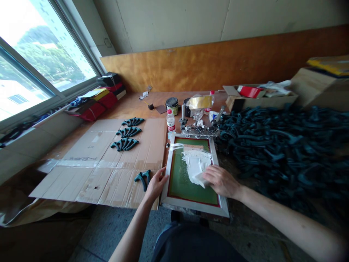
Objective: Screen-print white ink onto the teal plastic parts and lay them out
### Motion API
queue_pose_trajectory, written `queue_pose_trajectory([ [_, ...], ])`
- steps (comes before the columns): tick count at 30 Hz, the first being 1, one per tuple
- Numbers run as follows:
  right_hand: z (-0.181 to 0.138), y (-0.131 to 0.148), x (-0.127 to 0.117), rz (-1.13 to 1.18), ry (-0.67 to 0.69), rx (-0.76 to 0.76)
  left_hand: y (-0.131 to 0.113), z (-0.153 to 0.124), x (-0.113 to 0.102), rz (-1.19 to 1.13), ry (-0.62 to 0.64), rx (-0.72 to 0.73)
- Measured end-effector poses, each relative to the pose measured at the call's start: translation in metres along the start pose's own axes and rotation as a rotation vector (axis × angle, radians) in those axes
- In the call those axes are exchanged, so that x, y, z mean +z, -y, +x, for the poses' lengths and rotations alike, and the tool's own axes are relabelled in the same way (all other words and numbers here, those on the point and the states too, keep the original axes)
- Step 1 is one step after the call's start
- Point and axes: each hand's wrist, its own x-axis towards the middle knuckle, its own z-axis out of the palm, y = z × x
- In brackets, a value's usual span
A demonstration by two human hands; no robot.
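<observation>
A silver-framed printing screen [219, 202] with green mesh lies in front of me, smeared with white ink [195, 162]. My left hand [156, 182] grips the frame's left edge, fingers curled over it. My right hand [221, 180] rests on the mesh, fingers closed on a white scraper [201, 179] at the lower edge of the ink. Two dark teal handle-shaped parts [143, 178] lie on the cardboard just left of my left hand.
Flattened cardboard [95, 160] covers the left of the bench, with three groups of teal parts [128, 133] laid out. A big heap of the same parts [280, 145] fills the right. A water bottle [170, 121], an ink tin [172, 104] and a metal clamp [199, 128] stand behind the screen.
</observation>
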Motion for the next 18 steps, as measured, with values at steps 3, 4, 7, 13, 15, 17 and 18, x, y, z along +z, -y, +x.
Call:
queue_pose_trajectory([
  [3,0.033,-0.017,-0.019,-0.003,0.002,0.174,-0.011,-0.003,-0.005,-0.024,0.050,-0.010],
  [4,0.047,-0.025,-0.026,-0.026,-0.014,0.245,-0.017,-0.005,-0.007,-0.028,0.066,-0.016],
  [7,0.074,-0.055,-0.050,-0.125,-0.085,0.417,-0.046,-0.012,-0.015,-0.076,0.091,-0.018],
  [13,0.020,-0.093,-0.051,-0.089,-0.267,0.763,-0.133,-0.004,-0.010,-0.331,-0.021,0.223],
  [15,-0.005,-0.083,-0.025,-0.047,-0.129,0.747,-0.165,0.010,-0.003,-0.387,-0.019,0.370],
  [17,-0.019,-0.065,0.006,-0.052,-0.005,0.665,-0.191,0.023,0.003,-0.386,-0.006,0.444],
  [18,-0.021,-0.056,0.020,-0.077,0.034,0.639,-0.199,0.028,0.006,-0.384,-0.013,0.460],
])
